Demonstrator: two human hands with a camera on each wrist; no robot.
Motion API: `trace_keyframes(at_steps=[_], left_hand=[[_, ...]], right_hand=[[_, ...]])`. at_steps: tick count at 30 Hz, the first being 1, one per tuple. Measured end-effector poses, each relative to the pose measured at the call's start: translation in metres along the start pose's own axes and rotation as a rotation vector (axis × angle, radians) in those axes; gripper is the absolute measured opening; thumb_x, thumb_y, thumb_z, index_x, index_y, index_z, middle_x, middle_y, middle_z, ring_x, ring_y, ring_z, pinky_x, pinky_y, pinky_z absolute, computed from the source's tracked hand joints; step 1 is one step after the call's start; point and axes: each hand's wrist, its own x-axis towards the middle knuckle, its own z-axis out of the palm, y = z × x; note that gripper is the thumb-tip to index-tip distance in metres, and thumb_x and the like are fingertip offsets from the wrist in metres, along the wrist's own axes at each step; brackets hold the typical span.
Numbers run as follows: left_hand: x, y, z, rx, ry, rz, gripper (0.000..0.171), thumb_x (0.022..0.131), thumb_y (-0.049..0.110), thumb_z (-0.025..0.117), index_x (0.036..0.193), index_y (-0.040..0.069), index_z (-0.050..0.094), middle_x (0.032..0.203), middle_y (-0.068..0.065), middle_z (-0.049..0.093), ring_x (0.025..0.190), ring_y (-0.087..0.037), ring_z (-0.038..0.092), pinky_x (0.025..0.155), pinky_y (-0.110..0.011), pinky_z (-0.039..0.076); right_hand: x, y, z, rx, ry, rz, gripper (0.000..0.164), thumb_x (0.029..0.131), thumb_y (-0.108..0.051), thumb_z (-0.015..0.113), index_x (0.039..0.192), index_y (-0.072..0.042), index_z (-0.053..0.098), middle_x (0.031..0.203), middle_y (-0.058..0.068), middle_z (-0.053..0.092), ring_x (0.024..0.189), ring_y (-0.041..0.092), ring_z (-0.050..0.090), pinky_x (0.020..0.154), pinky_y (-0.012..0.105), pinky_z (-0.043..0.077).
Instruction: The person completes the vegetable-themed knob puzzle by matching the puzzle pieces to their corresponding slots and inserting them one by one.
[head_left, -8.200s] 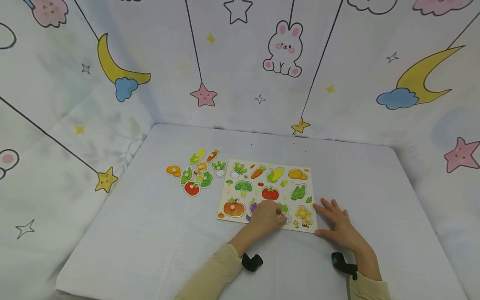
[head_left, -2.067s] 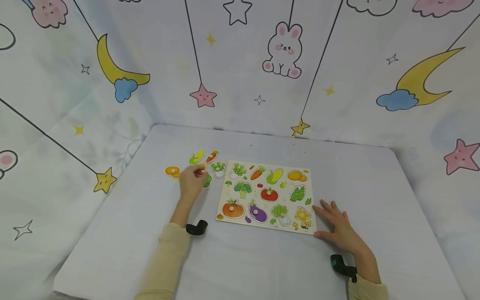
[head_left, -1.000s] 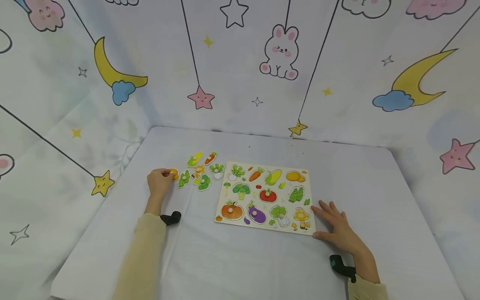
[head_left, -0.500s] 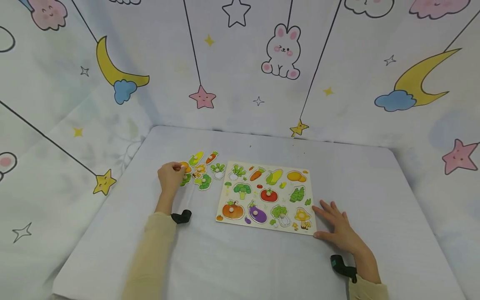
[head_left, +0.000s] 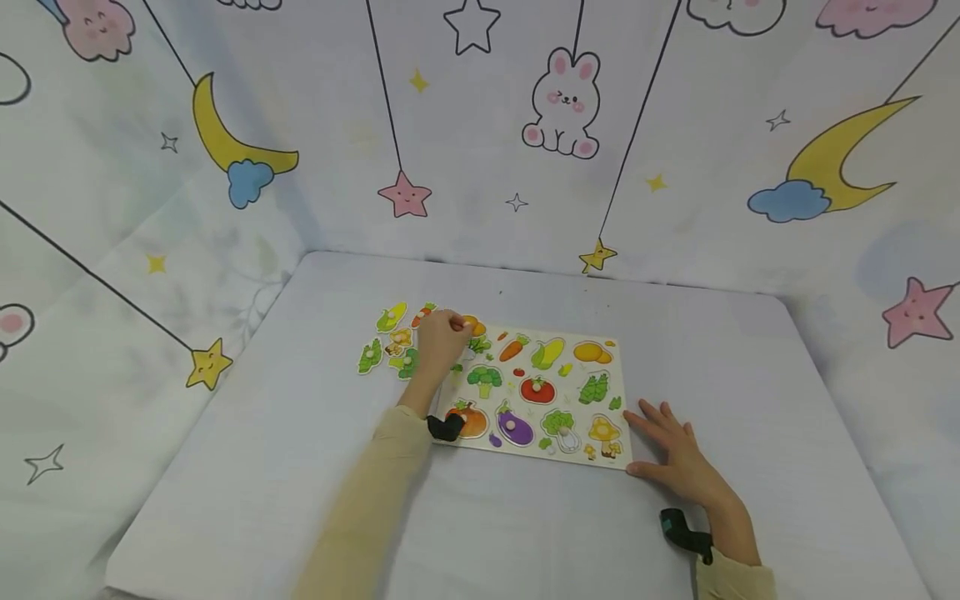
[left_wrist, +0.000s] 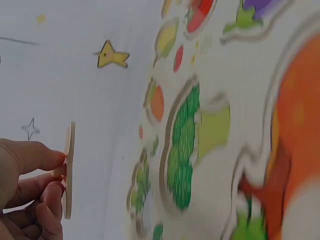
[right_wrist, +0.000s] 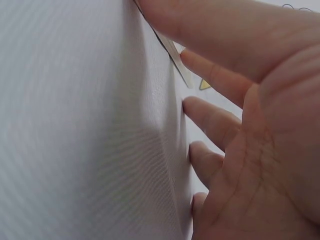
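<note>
My left hand [head_left: 438, 342] pinches a yellow-orange vegetable puzzle piece [head_left: 474, 325] by its small knob, held over the top left corner of the puzzle board [head_left: 570, 392]. In the left wrist view the piece [left_wrist: 69, 170] shows edge-on, apart from the board, between thumb and fingers. Pumpkin [head_left: 472, 421], eggplant [head_left: 517, 429], tomato [head_left: 537, 389] and cabbage [head_left: 558, 423] pieces sit in the board. My right hand [head_left: 678, 458] lies with fingers spread at the board's lower right edge, its thumb and index fingertip at the edge.
Left of the board lie loose pieces: corn [head_left: 392, 317], carrot [head_left: 422, 315], mushroom [head_left: 400, 340], a green leafy one [head_left: 370, 356] and broccoli [head_left: 407, 363], partly behind the left hand. White cloth [head_left: 540, 533] covers the table; a cartoon-printed curtain [head_left: 480, 225] stands behind.
The tomato and cabbage pieces have come to lie in the board. My left hand has picked up the yellow-orange piece and carried it right to the board. The right hand stays put.
</note>
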Motion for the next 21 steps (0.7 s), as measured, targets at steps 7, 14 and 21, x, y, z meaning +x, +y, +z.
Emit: trace_keyframes(at_steps=[7, 14, 21], left_hand=[[-0.005, 0.05, 0.046, -0.006, -0.131, 0.03, 0.015, 0.086, 0.014, 0.071, 0.077, 0.003, 0.07, 0.074, -0.01, 0.07, 0.058, -0.016, 0.058, 0.052, -0.022, 0.041], [-0.005, 0.08, 0.085, 0.052, -0.228, -0.028, 0.023, 0.087, 0.023, 0.073, 0.069, 0.011, 0.065, 0.067, -0.001, 0.064, 0.054, -0.009, 0.049, 0.046, -0.019, 0.035], [-0.007, 0.092, 0.105, 0.055, -0.255, -0.04, 0.023, 0.086, 0.022, 0.074, 0.068, 0.01, 0.066, 0.069, -0.002, 0.064, 0.055, -0.011, 0.049, 0.048, -0.02, 0.035]], right_hand=[[0.001, -0.001, 0.0, -0.003, -0.004, 0.016, 0.08, 0.075, -0.028, 0.081, 0.144, -0.007, 0.046, 0.156, 0.031, 0.02, 0.145, 0.054, -0.002, 0.109, 0.071, -0.011], [0.0, -0.003, -0.001, -0.011, -0.008, 0.016, 0.08, 0.075, -0.029, 0.081, 0.144, -0.007, 0.046, 0.156, 0.031, 0.021, 0.145, 0.053, -0.001, 0.109, 0.071, -0.01], [0.0, -0.003, 0.001, -0.008, -0.007, 0.021, 0.08, 0.075, -0.028, 0.082, 0.144, -0.008, 0.046, 0.157, 0.029, 0.021, 0.146, 0.052, -0.001, 0.11, 0.07, -0.011]])
